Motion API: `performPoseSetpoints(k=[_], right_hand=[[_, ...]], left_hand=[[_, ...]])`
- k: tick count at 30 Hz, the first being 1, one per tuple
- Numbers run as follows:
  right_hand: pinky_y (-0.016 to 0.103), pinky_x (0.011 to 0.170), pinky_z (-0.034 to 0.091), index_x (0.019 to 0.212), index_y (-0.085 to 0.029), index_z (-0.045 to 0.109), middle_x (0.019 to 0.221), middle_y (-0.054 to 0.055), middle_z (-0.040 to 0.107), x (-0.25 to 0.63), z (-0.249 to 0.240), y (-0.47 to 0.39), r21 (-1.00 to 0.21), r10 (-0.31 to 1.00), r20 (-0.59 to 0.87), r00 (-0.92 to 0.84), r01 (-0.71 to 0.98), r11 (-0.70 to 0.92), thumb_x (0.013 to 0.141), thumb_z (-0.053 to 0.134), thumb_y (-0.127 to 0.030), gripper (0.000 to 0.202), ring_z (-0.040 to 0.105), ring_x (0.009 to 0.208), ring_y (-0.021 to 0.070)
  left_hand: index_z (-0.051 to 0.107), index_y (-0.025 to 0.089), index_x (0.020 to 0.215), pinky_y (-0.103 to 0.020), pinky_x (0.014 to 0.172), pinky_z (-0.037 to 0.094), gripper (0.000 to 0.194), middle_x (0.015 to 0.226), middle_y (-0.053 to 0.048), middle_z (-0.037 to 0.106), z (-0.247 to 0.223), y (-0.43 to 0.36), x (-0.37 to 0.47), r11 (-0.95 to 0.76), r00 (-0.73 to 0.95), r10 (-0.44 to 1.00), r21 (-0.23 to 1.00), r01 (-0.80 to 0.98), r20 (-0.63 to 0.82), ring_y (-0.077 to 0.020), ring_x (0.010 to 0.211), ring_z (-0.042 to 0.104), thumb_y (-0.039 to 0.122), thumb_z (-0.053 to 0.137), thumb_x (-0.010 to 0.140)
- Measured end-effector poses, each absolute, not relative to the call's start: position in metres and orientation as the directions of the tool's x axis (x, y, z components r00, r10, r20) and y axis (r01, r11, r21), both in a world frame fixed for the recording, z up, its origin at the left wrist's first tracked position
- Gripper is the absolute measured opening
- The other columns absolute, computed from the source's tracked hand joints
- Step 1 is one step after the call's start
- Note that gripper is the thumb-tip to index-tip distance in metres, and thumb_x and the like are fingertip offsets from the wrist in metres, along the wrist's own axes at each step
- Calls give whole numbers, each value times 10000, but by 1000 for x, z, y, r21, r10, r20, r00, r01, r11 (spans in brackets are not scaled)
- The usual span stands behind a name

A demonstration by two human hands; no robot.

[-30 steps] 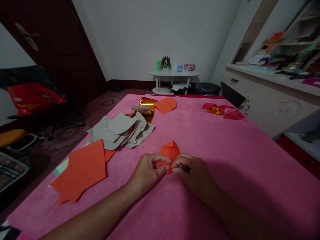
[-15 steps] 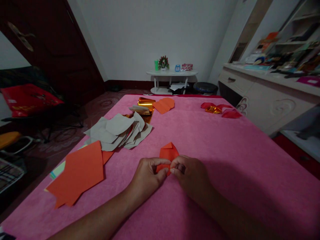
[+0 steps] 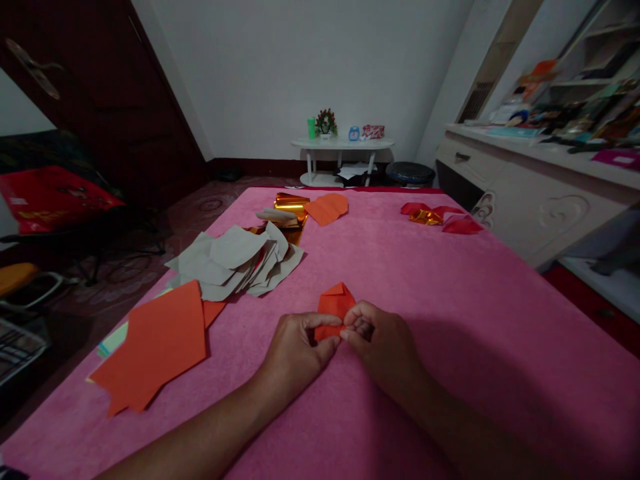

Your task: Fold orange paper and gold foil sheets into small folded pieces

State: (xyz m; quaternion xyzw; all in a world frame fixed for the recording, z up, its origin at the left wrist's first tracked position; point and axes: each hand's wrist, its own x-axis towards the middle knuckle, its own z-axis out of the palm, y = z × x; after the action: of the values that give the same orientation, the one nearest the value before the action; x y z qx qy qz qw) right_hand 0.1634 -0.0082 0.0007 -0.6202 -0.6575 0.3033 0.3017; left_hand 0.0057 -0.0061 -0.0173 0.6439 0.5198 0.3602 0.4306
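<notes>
A small orange-red piece of folded paper lies at the middle of the pink-covered table, its top corner folded over. My left hand grips its lower left part between thumb and fingers. From the other side, my right hand has its thumb and fingertips closed at the paper's lower right edge. Part of the paper's right and lower edges is hidden by my fingers.
Orange sheets and a heap of pale cut papers lie to the left. Farther back are gold foil, an orange paper heart and red and gold folded pieces. A white dresser stands at the right.
My right hand's index finger and knuckles have lifted slightly from the paper's edge. My left hand keeps its grip, and the whole view has shifted a little.
</notes>
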Motion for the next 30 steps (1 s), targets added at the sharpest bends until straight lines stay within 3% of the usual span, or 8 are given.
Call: performPoseSetpoints(k=[8, 15, 21, 30], right_hand=[[233, 565, 361, 662, -213, 662, 729, -14, 612, 165, -3, -6, -738, 986, 104, -127, 655, 162, 720, 594, -138, 117, 550, 616, 115], [236, 577, 345, 638, -207, 659, 700, -17, 578, 164, -5, -7, -697, 976, 122, -180, 685, 213, 770, 553, -129, 186, 539, 632, 116], [250, 604, 366, 738, -196, 640, 723, -15, 587, 170, -5, -6, -689, 982, 97, -164, 701, 185, 741, 578, -138, 85, 542, 647, 134], [254, 547, 265, 673, -193, 562, 691, -22, 549, 164, -3, -5, -564, 982, 94, -161, 805, 186, 780, 489, -112, 153, 484, 605, 119]], left_hand=[[718, 235, 1005, -255, 687, 478, 293, 850, -7, 720, -5, -7, 6, -216, 276, 957, 850, 480, 88, -172, 743, 636, 166, 596, 747], [699, 268, 937, -305, 707, 470, 205, 892, -19, 624, -1, -7, -1, -289, 284, 952, 631, 720, 113, -191, 796, 591, 275, 660, 736], [633, 276, 1008, -361, 849, 475, 303, 1211, -40, 477, -5, -9, -4, -288, 230, 958, 629, 722, 174, -227, 1064, 528, 281, 703, 713], [669, 259, 868, -360, 858, 463, 163, 1186, -30, 504, -5, -6, -4, -257, 244, 963, 643, 721, 112, -234, 1065, 537, 290, 707, 713]])
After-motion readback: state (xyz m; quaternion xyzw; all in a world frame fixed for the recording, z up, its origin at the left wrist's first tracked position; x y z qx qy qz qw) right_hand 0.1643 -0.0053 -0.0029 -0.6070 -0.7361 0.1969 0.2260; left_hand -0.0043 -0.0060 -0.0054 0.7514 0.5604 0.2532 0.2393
